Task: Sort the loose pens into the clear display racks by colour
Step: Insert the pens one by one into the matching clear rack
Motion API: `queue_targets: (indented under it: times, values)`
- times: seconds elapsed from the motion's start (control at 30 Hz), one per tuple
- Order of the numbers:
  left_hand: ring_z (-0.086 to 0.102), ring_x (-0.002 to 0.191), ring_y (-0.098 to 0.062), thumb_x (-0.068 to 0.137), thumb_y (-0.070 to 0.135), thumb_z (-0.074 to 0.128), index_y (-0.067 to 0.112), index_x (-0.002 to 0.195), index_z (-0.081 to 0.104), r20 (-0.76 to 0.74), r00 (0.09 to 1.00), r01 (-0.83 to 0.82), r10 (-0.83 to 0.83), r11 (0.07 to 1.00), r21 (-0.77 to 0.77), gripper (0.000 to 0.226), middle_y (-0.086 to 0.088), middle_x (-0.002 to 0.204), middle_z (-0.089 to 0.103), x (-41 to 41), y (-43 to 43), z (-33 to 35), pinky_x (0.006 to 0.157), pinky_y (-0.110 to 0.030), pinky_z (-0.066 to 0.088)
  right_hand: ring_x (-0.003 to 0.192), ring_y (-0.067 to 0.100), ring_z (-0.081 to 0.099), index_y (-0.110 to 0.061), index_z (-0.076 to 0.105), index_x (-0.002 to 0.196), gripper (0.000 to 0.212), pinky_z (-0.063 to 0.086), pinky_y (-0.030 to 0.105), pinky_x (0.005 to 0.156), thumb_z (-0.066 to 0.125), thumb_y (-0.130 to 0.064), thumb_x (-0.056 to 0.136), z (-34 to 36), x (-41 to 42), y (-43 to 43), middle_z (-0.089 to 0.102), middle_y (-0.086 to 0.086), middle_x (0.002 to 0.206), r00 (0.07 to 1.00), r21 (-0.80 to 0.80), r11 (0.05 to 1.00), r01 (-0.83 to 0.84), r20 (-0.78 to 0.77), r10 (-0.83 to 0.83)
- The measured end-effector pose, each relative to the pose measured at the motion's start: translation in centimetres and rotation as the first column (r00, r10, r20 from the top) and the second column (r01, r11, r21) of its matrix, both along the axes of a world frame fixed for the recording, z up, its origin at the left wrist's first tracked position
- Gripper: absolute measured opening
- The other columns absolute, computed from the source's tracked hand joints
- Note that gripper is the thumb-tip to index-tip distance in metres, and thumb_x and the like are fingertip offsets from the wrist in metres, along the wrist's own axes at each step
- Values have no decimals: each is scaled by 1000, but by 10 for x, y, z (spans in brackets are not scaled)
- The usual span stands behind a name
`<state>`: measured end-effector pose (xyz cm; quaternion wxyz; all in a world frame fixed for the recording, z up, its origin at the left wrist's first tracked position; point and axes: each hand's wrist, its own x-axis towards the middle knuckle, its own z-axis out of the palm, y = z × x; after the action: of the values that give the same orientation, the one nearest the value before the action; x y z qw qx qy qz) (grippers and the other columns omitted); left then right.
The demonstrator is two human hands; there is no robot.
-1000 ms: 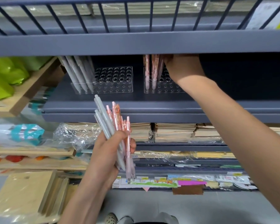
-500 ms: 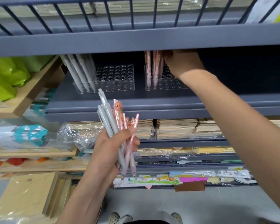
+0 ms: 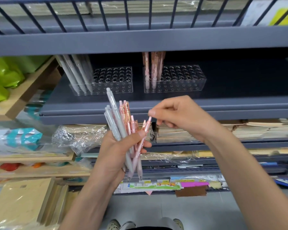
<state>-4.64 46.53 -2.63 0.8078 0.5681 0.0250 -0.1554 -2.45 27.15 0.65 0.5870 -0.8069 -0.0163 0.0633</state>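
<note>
1. Bundle of slim matte grey and glossy pink plastic pens (image 3: pixel 118 128): held below the racks, left hand (image 3: pixel 113 153) fingers curled round it. Long axes near upright, clicker ends up.
2. Single pink pen (image 3: pixel 145 130): leans up-right, right hand (image 3: pixel 181 117) fingers pinching its top.
3. Left clear perforated plastic rack (image 3: pixel 113 80) on dark grey metal shelf (image 3: pixel 239 90): grey pens.
4. Right clear rack (image 3: pixel 186 78): pink pens.

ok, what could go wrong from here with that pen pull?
1. The right hand pinches only the top end of one pink pen; it may slip.
2. That pen lies among others in the bunch that the left hand grips; pulling could drag neighbours out and drop them.
</note>
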Motion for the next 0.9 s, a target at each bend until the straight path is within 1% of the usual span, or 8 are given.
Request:
queue_targets:
  times: [0.1, 0.2, 0.3, 0.4, 0.53, 0.67, 0.77, 0.9]
  values:
    - [72, 60, -23, 66, 13, 77, -2, 102, 63, 14, 1000, 12, -12, 1000, 6, 41, -12, 68, 72, -3, -7, -2, 52, -27, 58, 50, 4, 47, -14, 76, 84, 12, 39, 15, 47, 73, -26, 85, -6, -7, -1, 68, -1, 66, 999, 72, 996, -47, -22, 49]
    - [74, 64, -25, 72, 18, 75, 5, 97, 68, 7, 1000, 0, 0, 1000, 1, 29, -13, 72, 74, -6, -13, -4, 53, -28, 58, 54, 8, 52, -12, 74, 83, 9, 42, 18, 48, 70, -18, 88, -7, -12, -7, 67, 2, 69, 1000, 135, 991, -18, 0, 18]
    - [73, 62, -24, 77, 22, 73, 20, 76, 78, 2, 999, 45, -45, 999, 27, 5, -12, 73, 75, -7, -18, -7, 54, -28, 58, 56, 10, 55, -9, 72, 85, 11, 46, 21, 50, 64, -13, 92, -3, -13, -21, 66, 2, 69, 984, 226, 962, 153, 58, -171]
    - [69, 58, -22, 79, 24, 74, 30, 69, 78, 16, 996, 92, -92, 995, 29, 12, -9, 69, 71, -11, -23, -10, 53, -29, 56, 58, 13, 55, -8, 70, 89, 12, 47, 24, 52, 62, -14, 94, 0, -15, -34, 65, 3, 70, 937, 279, 915, 290, 111, -331]
    - [56, 52, -24, 81, 23, 75, 21, 71, 72, 45, 993, 106, -107, 994, 6, 10, -12, 60, 59, -16, -30, -17, 53, -32, 52, 57, 13, 56, -10, 70, 92, 13, 48, 24, 52, 60, -17, 95, -6, -22, -28, 65, 5, 71, 906, 293, 891, 347, 140, -399]
    - [51, 50, -21, 79, 20, 75, 16, 72, 70, 57, 998, 33, -32, 999, -17, 10, -10, 58, 53, -14, -37, -20, 51, -30, 50, 56, 17, 56, -12, 65, 106, 19, 48, 27, 50, 63, -27, 94, -15, -30, -17, 66, 5, 70, 920, 398, 850, 346, 34, -390]
    - [50, 49, -20, 84, 16, 73, 10, 75, 65, 85, 996, -2, 3, 1000, -12, 13, -10, 56, 52, -13, -40, -22, 51, -29, 49, 58, 16, 59, -13, 64, 110, 28, 49, 27, 53, 72, -27, 87, -19, -35, -14, 68, 6, 71, 940, 307, 892, 331, -23, -341]
    - [52, 49, -21, 87, 12, 73, 15, 70, 67, 93, 995, -34, 33, 999, 12, 19, -10, 56, 54, -16, -44, -27, 51, -31, 48, 61, 17, 65, -5, 69, 93, 15, 54, 25, 58, 71, -19, 88, -15, -36, -17, 72, 10, 75, 963, 212, 940, 266, -27, -267]
